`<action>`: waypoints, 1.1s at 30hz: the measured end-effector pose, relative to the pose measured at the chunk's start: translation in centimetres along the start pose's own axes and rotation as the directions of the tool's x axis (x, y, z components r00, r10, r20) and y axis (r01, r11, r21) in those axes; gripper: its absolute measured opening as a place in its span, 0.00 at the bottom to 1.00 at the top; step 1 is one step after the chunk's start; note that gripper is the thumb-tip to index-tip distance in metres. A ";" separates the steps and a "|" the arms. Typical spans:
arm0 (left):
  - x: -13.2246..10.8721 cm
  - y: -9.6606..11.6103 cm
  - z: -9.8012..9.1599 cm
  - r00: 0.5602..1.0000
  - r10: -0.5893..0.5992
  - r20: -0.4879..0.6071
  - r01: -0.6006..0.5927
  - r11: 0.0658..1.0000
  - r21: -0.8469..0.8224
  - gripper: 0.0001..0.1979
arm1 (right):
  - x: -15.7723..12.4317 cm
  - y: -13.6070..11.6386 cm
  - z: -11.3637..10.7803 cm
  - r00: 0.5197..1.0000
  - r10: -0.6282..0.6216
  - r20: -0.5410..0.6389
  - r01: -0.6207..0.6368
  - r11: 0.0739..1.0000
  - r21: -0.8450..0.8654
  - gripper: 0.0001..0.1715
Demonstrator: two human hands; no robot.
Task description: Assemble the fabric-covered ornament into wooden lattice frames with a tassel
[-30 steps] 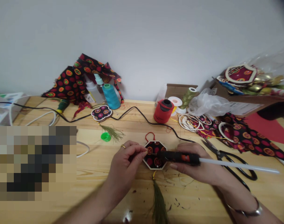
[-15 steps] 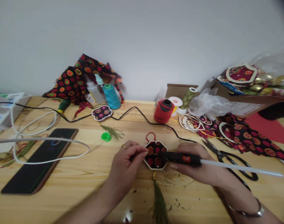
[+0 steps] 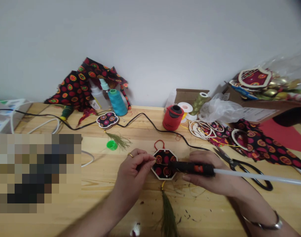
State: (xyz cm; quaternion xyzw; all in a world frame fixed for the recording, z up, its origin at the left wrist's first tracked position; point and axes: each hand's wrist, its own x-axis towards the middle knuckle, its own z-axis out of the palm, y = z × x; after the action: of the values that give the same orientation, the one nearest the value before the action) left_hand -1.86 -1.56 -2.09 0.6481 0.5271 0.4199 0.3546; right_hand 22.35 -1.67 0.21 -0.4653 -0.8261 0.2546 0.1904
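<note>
An octagonal wood-framed ornament (image 3: 164, 171) with dark patterned fabric lies on the table in front of me. It has a red cord loop (image 3: 159, 144) at its top and a green tassel (image 3: 168, 210) below. My right hand (image 3: 209, 174) grips a black glue gun (image 3: 192, 167), a long whitish glue stick (image 3: 259, 176) poking out of its back. The gun's front end is over the ornament. At the ornament's left edge my left hand (image 3: 138, 168) is closed in a pinch; what its fingertips hold is too small or hidden to tell.
Black scissors (image 3: 246, 169) lie beyond my right wrist. Behind stand a red thread spool (image 3: 172, 118) and a blue thread cone (image 3: 118, 102). A black cable (image 3: 150, 121) crosses the table near a flower-shaped ornament (image 3: 107, 119) and a green cap (image 3: 112, 145). The lower left is pixelated.
Both hands and the glue gun hold almost the same place over the ornament. The view has shifted very slightly, and the lower left area is now blurred out.
</note>
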 end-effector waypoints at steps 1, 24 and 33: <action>0.0 -0.1 0.0 1.000 0.004 0.000 -0.004 1.000 -0.002 0.06 | 0.0 -0.1 0.0 1.000 -0.008 -0.023 0.009 1.000 0.023 0.20; -0.3 -0.7 1.9 0.974 0.221 0.044 -0.225 0.938 0.262 0.09 | -1.3 0.8 0.1 0.868 0.440 -0.229 -0.072 0.569 0.820 0.23; -0.4 -1.0 1.9 0.971 0.229 0.068 -0.239 0.927 0.288 0.11 | -1.2 1.1 0.5 0.860 0.432 -0.273 -0.037 0.585 0.810 0.23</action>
State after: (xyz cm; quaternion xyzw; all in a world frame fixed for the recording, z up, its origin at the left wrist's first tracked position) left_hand -0.59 -1.83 -3.83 0.7587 0.4968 0.3651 0.2104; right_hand 23.46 -2.31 -0.94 -0.4882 -0.4936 0.4985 0.5191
